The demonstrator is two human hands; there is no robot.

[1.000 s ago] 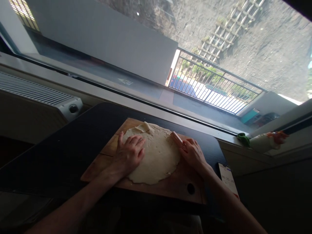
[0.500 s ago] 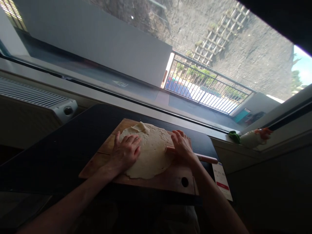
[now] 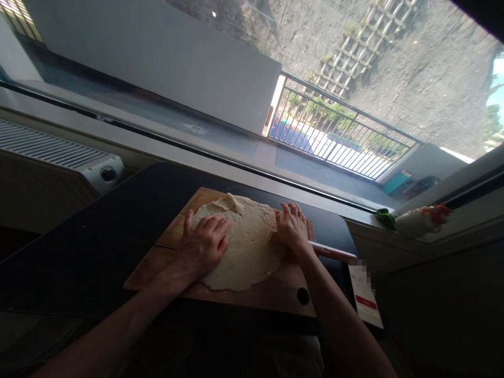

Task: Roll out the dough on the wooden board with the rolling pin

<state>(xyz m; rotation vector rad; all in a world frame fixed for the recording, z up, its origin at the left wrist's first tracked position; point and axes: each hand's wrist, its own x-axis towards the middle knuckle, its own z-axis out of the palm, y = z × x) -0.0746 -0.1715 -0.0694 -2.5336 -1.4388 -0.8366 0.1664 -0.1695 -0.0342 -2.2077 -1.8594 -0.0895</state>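
Note:
A thin, rolled-out sheet of dough [image 3: 244, 252] lies on a wooden cutting board [image 3: 157, 262], its far left edge folded over. My left hand [image 3: 207, 241] rests on the left side of the dough, fingers loosely spread and holding nothing. Over the dough's right edge, my right hand [image 3: 291, 226] lies with its palm on a slim wooden rolling pin [image 3: 334, 252], the fingers stretched out past it. The pin's middle is hidden under that hand. Its right end sticks out beyond the board.
The board stands on a dark table [image 3: 98, 236] by a large window. A phone [image 3: 366, 296] showing a timer lies at the table's right edge. A pale container with something green and orange [image 3: 417, 223] is on the sill. A radiator [image 3: 94, 170] stands left.
The view has shifted slightly. The right hand has slid a little along the rolling pin's direction and covers more of its left end. The left hand stays on the dough.

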